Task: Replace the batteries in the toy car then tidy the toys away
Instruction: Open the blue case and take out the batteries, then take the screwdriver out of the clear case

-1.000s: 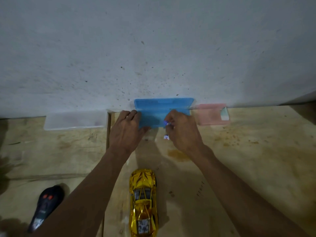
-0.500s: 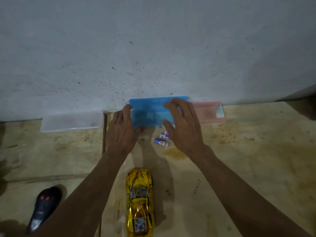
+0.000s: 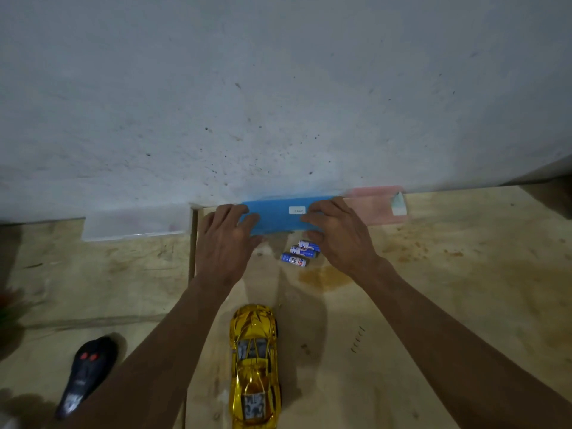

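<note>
A blue plastic box (image 3: 278, 216) with a small white label lies shut against the wall. My left hand (image 3: 226, 239) holds its left end, thumb on the lid. My right hand (image 3: 337, 236) grips its right part, fingers on top and thumb at the front edge. Three blue-and-white batteries (image 3: 298, 252) lie side by side on the wooden floor just in front of the box, between my hands. The gold toy car (image 3: 255, 366) stands nearer to me, nose toward the wall. A black remote control (image 3: 86, 373) with two red buttons lies at the lower left.
A clear plastic box (image 3: 136, 224) sits against the wall left of the blue one, and a pink box (image 3: 374, 205) sits to its right. The grey wall (image 3: 278, 103) fills the upper half. A seam (image 3: 192, 243) runs through the wooden floor by my left wrist.
The blue box's lid has come down from open to shut under my right hand. My right hand let go of the batteries, which now lie on the floor.
</note>
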`<state>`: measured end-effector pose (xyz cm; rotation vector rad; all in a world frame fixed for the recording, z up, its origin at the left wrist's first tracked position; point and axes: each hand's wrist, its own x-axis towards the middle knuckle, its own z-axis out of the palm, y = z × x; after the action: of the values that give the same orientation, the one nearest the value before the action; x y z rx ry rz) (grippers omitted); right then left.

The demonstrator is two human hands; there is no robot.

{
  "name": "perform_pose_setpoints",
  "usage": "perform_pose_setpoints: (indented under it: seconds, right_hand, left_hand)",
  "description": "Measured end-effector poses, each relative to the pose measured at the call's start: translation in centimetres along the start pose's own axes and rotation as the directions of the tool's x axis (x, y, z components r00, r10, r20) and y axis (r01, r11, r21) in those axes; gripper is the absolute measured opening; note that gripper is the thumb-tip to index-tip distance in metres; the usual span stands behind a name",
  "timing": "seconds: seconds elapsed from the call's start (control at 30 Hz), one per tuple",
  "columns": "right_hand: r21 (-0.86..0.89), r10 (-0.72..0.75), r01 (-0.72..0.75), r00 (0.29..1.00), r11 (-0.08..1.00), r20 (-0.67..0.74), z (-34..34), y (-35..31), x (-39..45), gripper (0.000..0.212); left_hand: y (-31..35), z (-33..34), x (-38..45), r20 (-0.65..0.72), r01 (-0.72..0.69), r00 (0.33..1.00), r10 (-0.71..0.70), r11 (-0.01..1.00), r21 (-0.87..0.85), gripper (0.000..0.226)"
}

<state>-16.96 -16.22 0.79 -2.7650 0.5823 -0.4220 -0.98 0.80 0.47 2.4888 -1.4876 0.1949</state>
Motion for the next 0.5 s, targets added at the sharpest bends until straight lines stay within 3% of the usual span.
perform_pose_setpoints:
  seconds: [0.23, 0.5]
  right_hand:
    - [0.002, -0.043, 0.043, 0.991, 0.999, -0.127, 1.2, 0.5, 0.2, 0.015]
    - [-0.040, -0.035, 0.031, 0.993, 0.999, -0.112, 2.1, 0.8, 0.5, 0.020]
  left_hand:
    - [0.0, 0.4, 0.4, -0.012, -0.007, 1.000, 0.007, 0.999, -0.050, 0.029]
    - [0.3, 0.7, 0.8, -0.015, 0.022, 1.000, -0.023, 0.999, -0.030, 0.025]
